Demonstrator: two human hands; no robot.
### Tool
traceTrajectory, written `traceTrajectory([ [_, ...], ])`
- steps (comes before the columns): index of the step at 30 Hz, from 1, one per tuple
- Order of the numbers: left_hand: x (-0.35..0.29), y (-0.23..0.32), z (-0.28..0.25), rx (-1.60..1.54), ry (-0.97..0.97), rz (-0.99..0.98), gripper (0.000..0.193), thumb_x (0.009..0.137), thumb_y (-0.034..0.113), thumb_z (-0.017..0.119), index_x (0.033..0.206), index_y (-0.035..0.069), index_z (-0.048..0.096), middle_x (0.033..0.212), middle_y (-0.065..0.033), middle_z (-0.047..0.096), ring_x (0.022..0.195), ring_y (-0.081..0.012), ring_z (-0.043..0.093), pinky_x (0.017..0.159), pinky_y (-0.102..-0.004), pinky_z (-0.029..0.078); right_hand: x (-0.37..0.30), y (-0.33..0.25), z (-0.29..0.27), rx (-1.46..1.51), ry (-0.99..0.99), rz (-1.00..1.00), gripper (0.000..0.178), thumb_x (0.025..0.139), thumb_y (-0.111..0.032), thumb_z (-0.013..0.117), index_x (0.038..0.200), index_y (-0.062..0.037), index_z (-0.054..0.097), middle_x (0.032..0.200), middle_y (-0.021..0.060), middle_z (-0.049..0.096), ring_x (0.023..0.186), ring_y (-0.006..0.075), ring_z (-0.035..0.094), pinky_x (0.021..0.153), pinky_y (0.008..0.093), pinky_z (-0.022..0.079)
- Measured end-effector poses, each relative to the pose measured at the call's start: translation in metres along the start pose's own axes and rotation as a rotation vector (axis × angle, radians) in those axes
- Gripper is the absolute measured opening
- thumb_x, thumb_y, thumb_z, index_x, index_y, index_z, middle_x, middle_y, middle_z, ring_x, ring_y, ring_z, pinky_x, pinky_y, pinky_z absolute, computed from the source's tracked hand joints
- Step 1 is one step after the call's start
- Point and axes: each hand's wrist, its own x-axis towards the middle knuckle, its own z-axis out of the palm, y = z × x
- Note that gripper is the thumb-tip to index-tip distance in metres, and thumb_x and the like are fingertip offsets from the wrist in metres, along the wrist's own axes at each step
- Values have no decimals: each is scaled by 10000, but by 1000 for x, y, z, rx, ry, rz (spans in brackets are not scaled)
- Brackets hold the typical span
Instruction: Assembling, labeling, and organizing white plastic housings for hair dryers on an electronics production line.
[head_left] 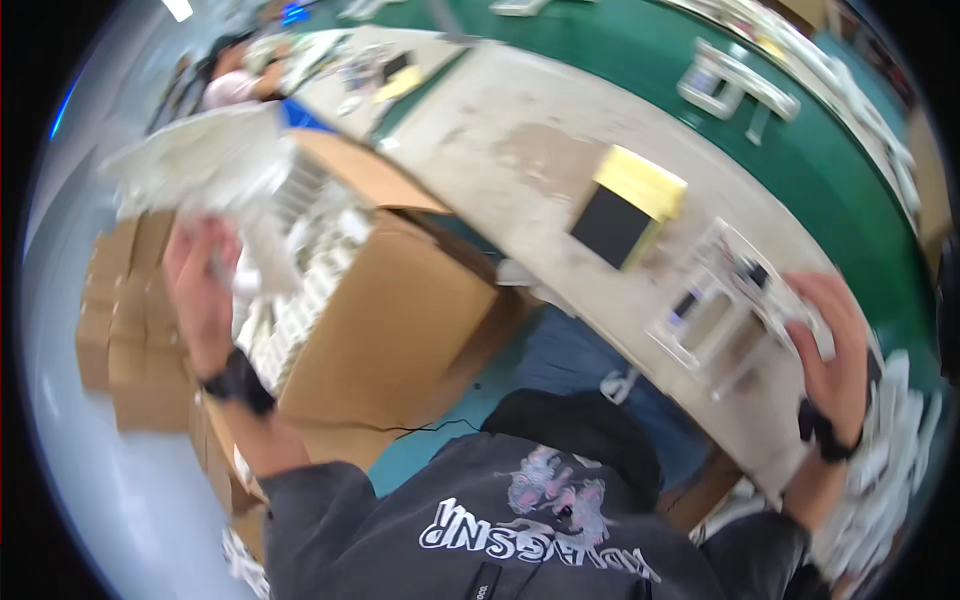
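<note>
On the left, my left hand (200,290) is closed on a crumpled, whitish translucent plastic bag (205,155), blurred by motion. The bag is raised above an opened cardboard box (365,330) filled with rows of white parts (300,325). Over at the right, my right hand (835,340) grips the near right end of a white plastic frame (708,322) at the worktable (470,160). The frame has long openings and a small dark piece on it. Whether it rests on the table or is lifted a little, I cannot tell.
A black and yellow pad (625,210) lies mid-table. Another white frame (735,85) sits on the green surface (590,50) beyond. Stacked brown cartons (145,330) stand at the left, and white parts (885,470) are piled at the lower right. A co-worker (235,80) sits far left.
</note>
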Motion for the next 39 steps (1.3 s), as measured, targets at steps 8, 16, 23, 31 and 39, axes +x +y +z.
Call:
traceTrajectory([
  [8, -67, -44, 317, -1534, -1121, -741, 191, 1056, 247, 557, 1169, 94, 538, 812, 13, 486, 691, -143, 466, 566, -301, 420, 25, -11, -6, -194, 207, -276, 660, 810, -113, 783, 1430, -53, 564, 1435, 141, 576, 1305, 362, 536, 1103, 441, 421],
  [16, -96, -27, 405, -1759, -1193, -1365, 324, 1076, 319, 522, 1261, 52, 523, 791, -1, 456, 669, -128, 427, 563, -270, 444, -54, 46, -10, -120, 194, 25, 752, 772, -35, 823, 1457, -68, 516, 1435, 143, 560, 1276, 366, 561, 1065, 399, 470],
  [23, -95, -23, 418, -1184, -1224, -910, 388, 1055, 323, 565, 1238, -15, 618, 818, -9, 556, 723, -155, 518, 614, -279, 498, -66, 46, 17, 17, 308, 106, 786, 774, -95, 846, 1466, -27, 478, 1430, 166, 562, 1286, 388, 546, 1077, 424, 455],
  [31, 2, -87, 429, -114, -677, 168, 333, 1007, 149, 621, 1327, 53, 612, 1212, -86, 689, 1058, -161, 650, 895, -302, 524, -84, 79, 4, -200, 102, 175, 707, 795, -99, 804, 1428, -11, 501, 1360, 199, 584, 1273, 403, 527, 1088, 454, 423],
  [39, -6, -93, 453, 126, -1079, 474, 649, 869, 211, 787, 1447, 101, 514, 1452, -145, 516, 1328, -357, 494, 1114, -420, 415, -85, 88, 17, -245, 54, 184, 696, 786, -105, 795, 1414, -15, 509, 1333, 207, 588, 1244, 419, 528, 1069, 470, 435],
])
